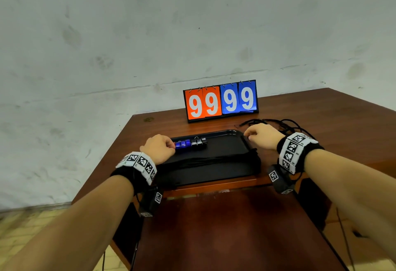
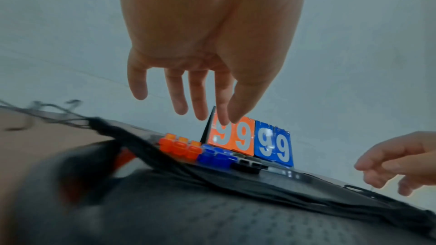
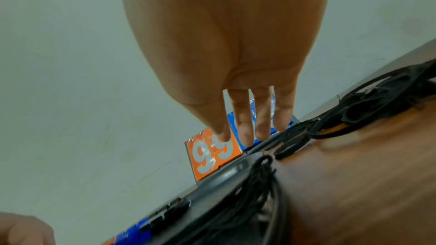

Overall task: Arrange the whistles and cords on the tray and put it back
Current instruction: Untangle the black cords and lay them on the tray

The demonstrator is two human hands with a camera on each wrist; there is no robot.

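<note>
A black tray lies on the brown table. Along its far left side stands a row of whistles: orange, blue and black. A bundle of black cords lies across the tray's near half. My left hand hovers over the orange end of the row with its fingers hanging relaxed, holding nothing. My right hand is at the tray's far right corner, its fingers straight and empty.
A flip scoreboard reading 99 99 stands behind the tray. A loose tangle of black cords lies on the table right of the tray, behind my right hand. A darker brown surface lies in front of the tray's near edge.
</note>
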